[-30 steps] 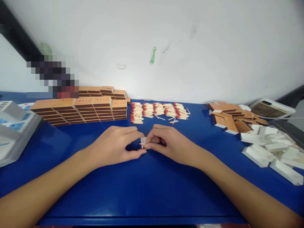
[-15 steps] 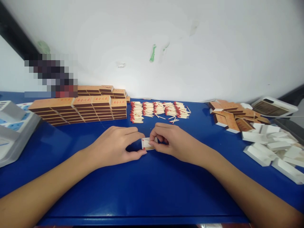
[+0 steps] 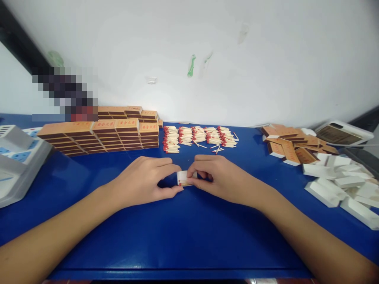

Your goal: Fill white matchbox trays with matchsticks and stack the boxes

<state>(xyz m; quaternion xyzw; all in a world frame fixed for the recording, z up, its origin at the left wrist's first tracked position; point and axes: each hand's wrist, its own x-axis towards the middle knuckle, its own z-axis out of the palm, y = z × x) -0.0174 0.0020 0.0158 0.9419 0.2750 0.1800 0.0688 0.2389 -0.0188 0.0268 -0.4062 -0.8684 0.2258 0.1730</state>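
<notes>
Far left: stacked matchboxes [image 3: 103, 136], count unclear. Left hand [image 3: 142, 181] pinches the left end of one match tray [image 3: 184, 178], which sits mid-way across the blue table [image 3: 177, 236]. Right hand [image 3: 220, 177] grips its right end. Behind: five match bundles [image 3: 198, 137]. Right: loose white trays [image 3: 340, 181], uncounted.

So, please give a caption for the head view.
Left hand and right hand pinch a white tray of matches at the blue table.

Fingers of the right hand [image 3: 219, 177] cover most of the matchbox tray [image 3: 182, 179]; a pixelated patch [image 3: 63, 94] masks the ten o'clock corner, and the power strip [image 3: 17, 161] at nine o'clock runs off-frame.
</notes>
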